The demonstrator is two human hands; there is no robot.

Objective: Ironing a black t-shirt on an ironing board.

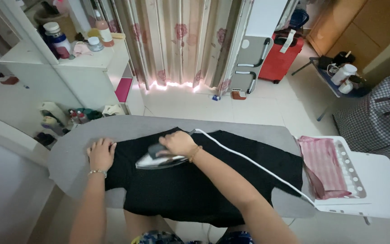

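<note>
Black garment (195, 180) under iron (156, 160), tip pointing left, right hand (177, 143) gripping.

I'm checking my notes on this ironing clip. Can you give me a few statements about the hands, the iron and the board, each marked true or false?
1. The right hand grips the iron on the black garment. True.
2. The left hand holds the iron's cord. False: it lies flat on the garment's edge.
3. The cord is white. True.
4. A pink striped cloth lies at the board's left end. False: it lies at the right end.
5. The ironing board has a grey cover. True.
</note>
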